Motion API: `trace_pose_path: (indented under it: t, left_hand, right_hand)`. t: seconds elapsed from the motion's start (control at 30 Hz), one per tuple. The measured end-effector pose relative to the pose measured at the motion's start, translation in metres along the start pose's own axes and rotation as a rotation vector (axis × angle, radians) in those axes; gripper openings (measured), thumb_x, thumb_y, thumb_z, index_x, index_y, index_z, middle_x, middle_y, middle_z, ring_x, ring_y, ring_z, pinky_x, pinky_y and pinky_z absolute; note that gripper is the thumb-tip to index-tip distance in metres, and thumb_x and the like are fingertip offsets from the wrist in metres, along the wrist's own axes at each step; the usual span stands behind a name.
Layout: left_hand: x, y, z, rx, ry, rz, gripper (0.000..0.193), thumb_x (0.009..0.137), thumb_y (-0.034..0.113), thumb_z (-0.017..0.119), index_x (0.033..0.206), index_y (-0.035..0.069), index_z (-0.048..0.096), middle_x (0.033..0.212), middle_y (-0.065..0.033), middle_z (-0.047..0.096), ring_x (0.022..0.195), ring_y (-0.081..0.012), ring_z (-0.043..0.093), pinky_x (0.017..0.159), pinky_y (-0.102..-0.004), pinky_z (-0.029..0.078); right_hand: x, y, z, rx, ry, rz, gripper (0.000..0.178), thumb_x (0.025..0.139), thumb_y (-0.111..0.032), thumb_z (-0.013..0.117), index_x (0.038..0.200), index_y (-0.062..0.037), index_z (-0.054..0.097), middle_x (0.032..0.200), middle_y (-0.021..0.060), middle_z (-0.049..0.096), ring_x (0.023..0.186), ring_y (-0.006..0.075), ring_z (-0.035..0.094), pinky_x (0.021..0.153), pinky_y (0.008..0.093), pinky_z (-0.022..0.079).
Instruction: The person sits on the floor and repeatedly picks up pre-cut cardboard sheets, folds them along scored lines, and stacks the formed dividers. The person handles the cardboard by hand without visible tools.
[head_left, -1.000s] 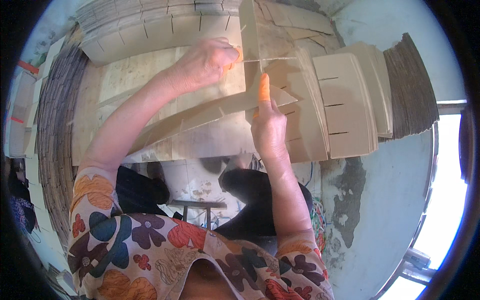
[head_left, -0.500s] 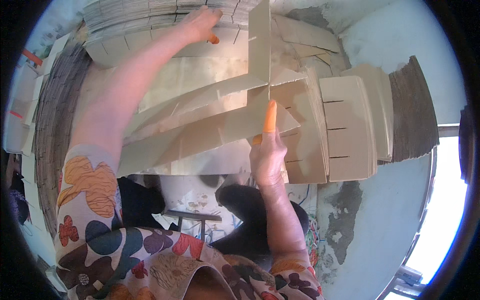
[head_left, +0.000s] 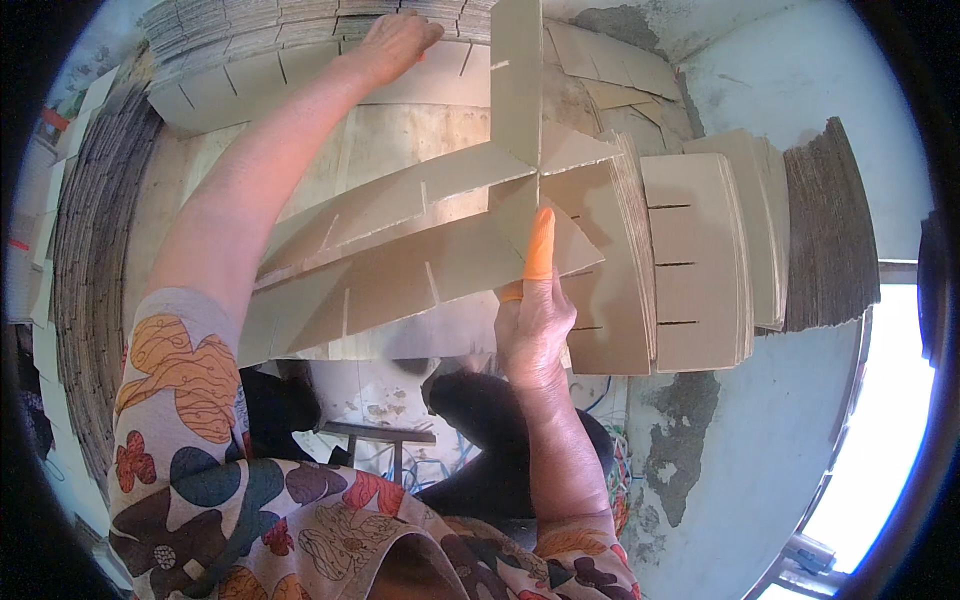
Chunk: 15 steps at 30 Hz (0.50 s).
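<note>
My right hand [head_left: 537,325], with orange finger covers, grips a cardboard divider assembly at the crossing of its strips. Two long slotted strips [head_left: 375,285] of it run to the left, and a cross strip [head_left: 516,85] stands up and away from me. My left hand [head_left: 395,48] is stretched to the far side, its fingers closed at the top edge of the front cardboard strip [head_left: 325,88] of a long row. Only a bit of orange cover shows at its thumb, and its fingertips are partly hidden.
Slotted cardboard sheets [head_left: 700,260] stand in stacks on the right, with a darker stack [head_left: 830,220] beyond. Another tall stack [head_left: 105,250] lines the left side. Loose cardboard pieces [head_left: 610,75] lie at the back right. A metal stool frame [head_left: 378,433] is below the table's near edge.
My left hand has shifted slightly up and left, and its thumb has drawn in toward the strip's top edge. The right hand still grips the divider, which has barely moved.
</note>
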<state>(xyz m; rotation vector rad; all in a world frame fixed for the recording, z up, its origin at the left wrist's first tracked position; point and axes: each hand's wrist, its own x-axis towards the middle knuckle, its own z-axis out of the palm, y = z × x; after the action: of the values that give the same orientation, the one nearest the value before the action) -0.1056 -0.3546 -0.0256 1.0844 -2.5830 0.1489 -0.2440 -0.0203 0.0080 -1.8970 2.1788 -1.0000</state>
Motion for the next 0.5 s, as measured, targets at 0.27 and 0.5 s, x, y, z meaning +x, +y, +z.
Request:
trace_pose_path:
  t: [0.27, 0.5]
  left_hand:
    - [-0.007, 0.011, -0.018, -0.154, -0.103, -0.058, 0.006, 0.079, 0.007, 0.052, 0.079, 0.001, 0.054, 0.073, -0.0161, 0.06, 0.072, -0.0353, 0.061, 0.062, -0.0435, 0.047]
    - [-0.015, 0.001, -0.001, 0.031, 0.185, 0.141, 0.009, 0.076, 0.007, 0.057, 0.083, 0.002, 0.056, 0.089, -0.0119, 0.06, 0.093, -0.0298, 0.056, 0.074, -0.0395, 0.048]
  right_hand:
    - [0.0, 0.0, -0.002, -0.003, 0.054, -0.069, 0.081, 0.072, 0.018, 0.049, 0.144, -0.013, 0.03, 0.114, 0.0219, 0.06, 0.071, 0.0192, 0.063, 0.067, 0.0261, 0.052]
    - [-0.002, -0.001, -0.003, -0.001, 0.005, -0.019, 0.083, 0.071, 0.019, 0.047, 0.145, -0.0154, 0.029, 0.114, 0.0216, 0.06, 0.07, 0.0175, 0.061, 0.066, 0.024, 0.051]
